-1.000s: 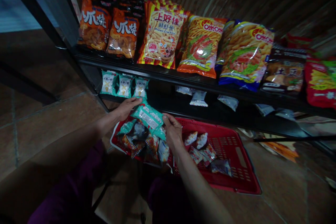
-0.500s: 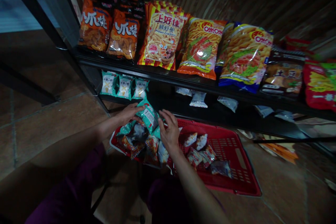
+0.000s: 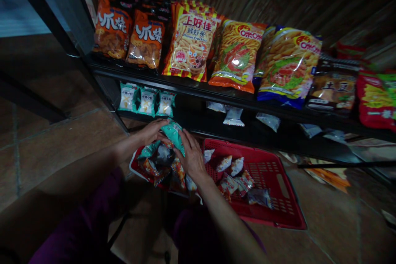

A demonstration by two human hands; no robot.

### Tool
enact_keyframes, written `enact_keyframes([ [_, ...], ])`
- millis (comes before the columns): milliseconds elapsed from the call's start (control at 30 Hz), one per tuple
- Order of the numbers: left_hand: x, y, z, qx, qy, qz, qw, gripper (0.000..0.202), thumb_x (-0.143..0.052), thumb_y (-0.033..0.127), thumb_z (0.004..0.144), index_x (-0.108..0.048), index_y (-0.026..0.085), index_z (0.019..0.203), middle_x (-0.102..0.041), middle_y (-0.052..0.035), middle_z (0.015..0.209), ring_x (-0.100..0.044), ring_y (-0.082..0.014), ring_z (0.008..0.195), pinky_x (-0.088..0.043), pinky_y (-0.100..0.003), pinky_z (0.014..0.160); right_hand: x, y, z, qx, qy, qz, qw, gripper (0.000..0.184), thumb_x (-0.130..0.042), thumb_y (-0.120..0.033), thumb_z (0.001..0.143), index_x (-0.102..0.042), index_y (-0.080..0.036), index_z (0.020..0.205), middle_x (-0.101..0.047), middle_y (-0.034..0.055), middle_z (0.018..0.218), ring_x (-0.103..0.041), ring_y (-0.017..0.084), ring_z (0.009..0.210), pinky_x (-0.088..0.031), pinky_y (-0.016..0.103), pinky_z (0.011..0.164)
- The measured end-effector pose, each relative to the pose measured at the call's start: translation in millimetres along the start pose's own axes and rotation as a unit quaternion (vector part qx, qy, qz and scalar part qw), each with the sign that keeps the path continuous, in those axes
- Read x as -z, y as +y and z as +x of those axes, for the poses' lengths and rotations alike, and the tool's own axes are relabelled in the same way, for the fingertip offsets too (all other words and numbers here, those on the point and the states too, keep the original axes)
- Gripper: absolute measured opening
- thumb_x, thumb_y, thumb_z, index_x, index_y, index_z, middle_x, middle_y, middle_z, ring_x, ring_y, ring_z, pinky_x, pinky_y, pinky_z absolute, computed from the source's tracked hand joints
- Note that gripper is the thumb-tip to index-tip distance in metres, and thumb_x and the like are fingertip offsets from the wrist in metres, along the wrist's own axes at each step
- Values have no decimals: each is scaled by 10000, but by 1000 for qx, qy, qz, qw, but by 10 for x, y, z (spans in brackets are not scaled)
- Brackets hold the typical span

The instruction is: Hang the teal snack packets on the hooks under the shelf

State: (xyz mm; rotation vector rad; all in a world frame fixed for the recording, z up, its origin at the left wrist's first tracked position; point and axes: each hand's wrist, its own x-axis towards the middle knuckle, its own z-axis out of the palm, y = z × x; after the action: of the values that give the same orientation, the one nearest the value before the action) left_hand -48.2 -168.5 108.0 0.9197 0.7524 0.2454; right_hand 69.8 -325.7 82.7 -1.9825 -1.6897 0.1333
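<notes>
Between my two hands is a teal snack bag (image 3: 173,134), held over the left part of a red shopping basket (image 3: 286,210). My left hand (image 3: 154,131) grips its left side, fingers curled behind it. On the other side, my right hand (image 3: 192,152) presses against the bag with its fingers. Below them, the basket's left part is heaped with small snack packets (image 3: 165,154), some teal, some orange. Three upright teal snack bags (image 3: 146,102) stand in a row on the lower shelf, just beyond my left hand.
The black upper shelf (image 3: 185,86) carries large bags, among them orange bags (image 3: 111,29), prawn crackers (image 3: 192,43) and yellow bags (image 3: 289,66). Several silvery packets (image 3: 234,116) lie on the lower shelf. Loose small packets (image 3: 236,183) lie in the basket's right part. A black post (image 3: 88,62) rises at left.
The teal bag has turned in my hands, so its white label panel no longer faces me. My right hand has shifted left and closed in on it.
</notes>
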Motion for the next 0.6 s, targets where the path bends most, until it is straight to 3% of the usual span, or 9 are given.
enact_keyframes([
  [100, -4, 68, -22, 31, -16, -23, 999, 314, -526, 428, 845, -570, 133, 944, -669, -93, 735, -659, -214, 636, -550, -397, 676, -20, 42, 9, -17, 27, 32, 999, 530, -447, -269, 884, -345, -190, 1398, -411, 119, 1412, -398, 234, 1291, -376, 433, 1053],
  [200, 22, 89, -6, 41, -33, -42, 998, 477, -450, 548, 851, -545, 141, 1079, -676, -116, 751, -671, -251, 669, -537, -426, 686, 2, 45, 30, -37, 65, 81, 994, 511, -453, -265, 876, -384, -177, 1375, -465, 130, 1367, -437, 228, 1261, -388, 424, 1042],
  [267, 49, 71, 21, 21, -25, -53, 998, 460, -446, 528, 861, -535, 151, 1109, -680, -121, 784, -675, -252, 706, -531, -409, 695, 33, 27, 47, -70, 89, 131, 985, 506, -488, -297, 860, -430, -164, 1344, -515, 134, 1320, -486, 236, 1214, -402, 422, 1024],
  [333, 69, 35, 47, 3, -6, -51, 999, 371, -505, 451, 854, -575, 128, 1023, -679, -123, 798, -670, -226, 713, -525, -356, 699, 57, 5, 63, -132, 108, 203, 964, 506, -534, -337, 834, -476, -168, 1307, -567, 122, 1263, -544, 238, 1142, -427, 414, 992],
  [433, 71, -28, 67, -11, 4, -36, 999, 252, -641, 343, 783, -612, 120, 898, -677, -104, 844, -652, -175, 713, -505, -290, 697, 60, -12, 84, -248, 124, 370, 887, 526, -610, -387, 776, -518, -206, 1262, -625, 77, 1183, -615, 219, 1010, -489, 385, 899],
  [533, 46, -69, 63, -13, -16, -44, 999, 270, -721, 318, 718, -609, 146, 895, -670, -73, 898, -639, -151, 762, -487, -272, 719, 41, -19, 106, -333, 124, 556, 751, 567, -681, -390, 709, -525, -243, 1234, -675, 36, 1074, -659, 193, 869, -543, 349, 763],
  [600, 27, -76, 58, -13, -29, -58, 998, 298, -742, 331, 697, -604, 151, 890, -664, -65, 901, -633, -143, 772, -482, -274, 738, 43, -32, 124, -363, 125, 628, 677, 550, -724, -354, 665, -557, -252, 1179, -700, 16, 990, -670, 176, 805, -551, 313, 698],
])
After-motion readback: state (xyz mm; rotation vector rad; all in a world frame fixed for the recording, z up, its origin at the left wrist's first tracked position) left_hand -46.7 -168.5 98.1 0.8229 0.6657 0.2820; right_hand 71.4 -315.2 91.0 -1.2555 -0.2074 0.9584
